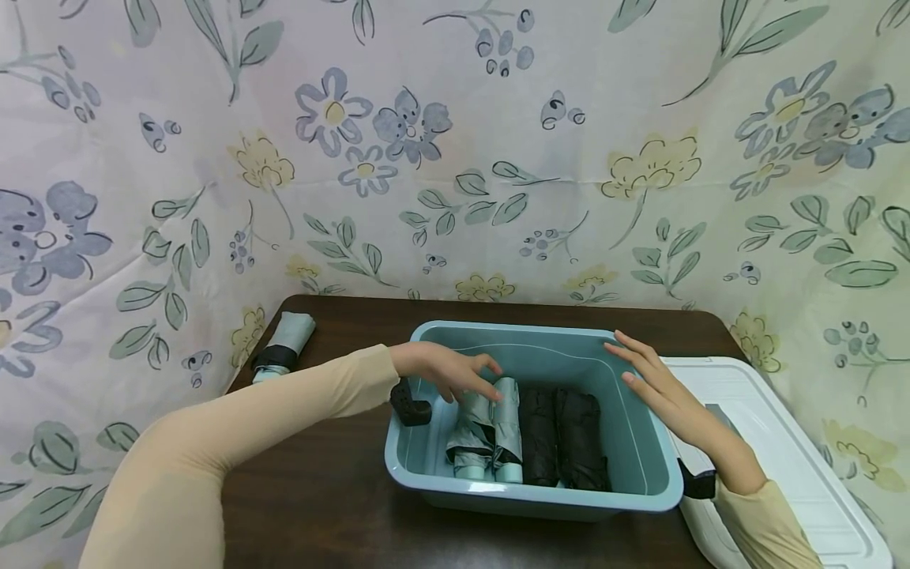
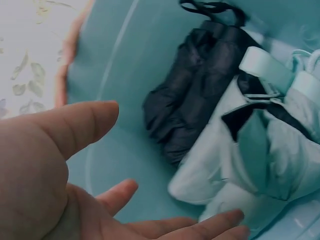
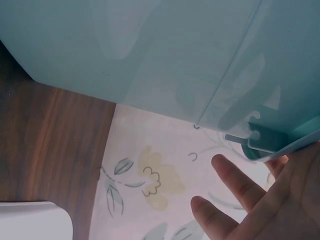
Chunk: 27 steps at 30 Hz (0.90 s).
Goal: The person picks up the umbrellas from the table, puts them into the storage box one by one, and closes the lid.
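Observation:
A blue-green plastic bin [image 1: 533, 499] holds folded umbrellas lying side by side. Two are pale blue umbrellas [image 1: 507, 431] with dark bands, and to their right lie black umbrellas [image 1: 579, 435]. My left hand [image 1: 455, 373] hovers over the far ends of the pale pair, its fingers spread and loosely bent with nothing in them. In the left wrist view, the thumb and fingers of that hand [image 2: 90, 195] stand apart beside a pale umbrella [image 2: 200, 175]. At the bin's right rim, my right hand [image 1: 661, 391] rests with fairly straight fingers; the right wrist view shows this hand [image 3: 280, 200] against the rim's outer side.
Another pale umbrella [image 1: 287, 344] with a dark band lies at the back left of the dark wooden table [image 1: 313, 490]. A white lid [image 1: 796, 466] lies to the right of the bin, partly under my right forearm. Floral cloth [image 1: 455, 158] hangs behind the table.

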Each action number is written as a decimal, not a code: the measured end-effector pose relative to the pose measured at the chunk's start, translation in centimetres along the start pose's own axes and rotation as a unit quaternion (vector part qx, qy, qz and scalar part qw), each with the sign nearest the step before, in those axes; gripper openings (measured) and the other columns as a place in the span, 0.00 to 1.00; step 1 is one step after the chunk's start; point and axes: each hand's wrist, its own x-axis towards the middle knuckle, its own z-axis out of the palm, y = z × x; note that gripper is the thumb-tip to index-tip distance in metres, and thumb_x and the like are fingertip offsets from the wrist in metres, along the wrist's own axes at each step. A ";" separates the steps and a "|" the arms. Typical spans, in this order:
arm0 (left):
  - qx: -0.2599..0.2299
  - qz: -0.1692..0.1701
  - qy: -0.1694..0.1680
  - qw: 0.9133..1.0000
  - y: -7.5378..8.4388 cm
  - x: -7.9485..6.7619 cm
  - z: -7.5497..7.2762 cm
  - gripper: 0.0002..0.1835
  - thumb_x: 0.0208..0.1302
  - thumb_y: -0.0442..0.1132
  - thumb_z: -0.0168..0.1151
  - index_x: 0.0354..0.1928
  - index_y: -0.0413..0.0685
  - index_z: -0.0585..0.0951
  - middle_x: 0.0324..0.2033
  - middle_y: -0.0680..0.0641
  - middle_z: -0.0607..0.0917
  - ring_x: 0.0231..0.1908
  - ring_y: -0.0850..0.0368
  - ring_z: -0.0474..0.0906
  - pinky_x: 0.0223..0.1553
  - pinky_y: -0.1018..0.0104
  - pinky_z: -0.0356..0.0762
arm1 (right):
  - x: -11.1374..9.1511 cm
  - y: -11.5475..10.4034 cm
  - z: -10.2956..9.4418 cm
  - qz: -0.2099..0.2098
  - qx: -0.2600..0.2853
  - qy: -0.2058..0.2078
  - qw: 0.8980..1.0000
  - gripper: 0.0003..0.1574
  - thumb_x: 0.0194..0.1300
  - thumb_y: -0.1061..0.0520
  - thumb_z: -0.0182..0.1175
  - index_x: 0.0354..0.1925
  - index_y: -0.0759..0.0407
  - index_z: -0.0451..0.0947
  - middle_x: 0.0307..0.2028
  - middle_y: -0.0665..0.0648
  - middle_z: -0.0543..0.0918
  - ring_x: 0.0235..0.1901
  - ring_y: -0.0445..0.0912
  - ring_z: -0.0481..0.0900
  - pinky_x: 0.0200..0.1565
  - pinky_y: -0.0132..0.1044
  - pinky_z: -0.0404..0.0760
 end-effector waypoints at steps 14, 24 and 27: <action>0.035 0.096 -0.006 0.995 0.4 -3.5 -1.2 0.26 0.68 0.55 0.49 0.65 0.67 0.57 0.66 0.50 0.60 0.59 0.52 0.70 0.55 0.56 0.71 | -0.1 0.0 0.1 -0.002 0.004 0.004 1.000 0.30 0.72 0.60 0.43 0.69 0.48 0.55 0.72 0.53 0.43 0.69 0.61 0.41 0.52 0.73 0.49; 0.030 0.169 0.026 0.985 0.2 -6.4 -1.6 0.27 0.68 0.54 0.49 0.66 0.68 0.55 0.65 0.54 0.62 0.58 0.62 0.70 0.57 0.57 0.69 | -0.1 -0.1 0.1 -0.004 0.002 0.004 1.000 0.29 0.72 0.59 0.43 0.69 0.48 0.55 0.72 0.52 0.43 0.69 0.61 0.41 0.52 0.74 0.50; 0.026 0.184 0.039 0.982 -0.1 -7.0 -1.8 0.28 0.67 0.54 0.50 0.66 0.67 0.56 0.66 0.55 0.60 0.58 0.62 0.69 0.58 0.57 0.68 | -0.1 -0.1 0.1 -0.005 0.003 0.006 1.000 0.30 0.72 0.60 0.43 0.69 0.48 0.55 0.72 0.53 0.43 0.69 0.62 0.41 0.52 0.74 0.50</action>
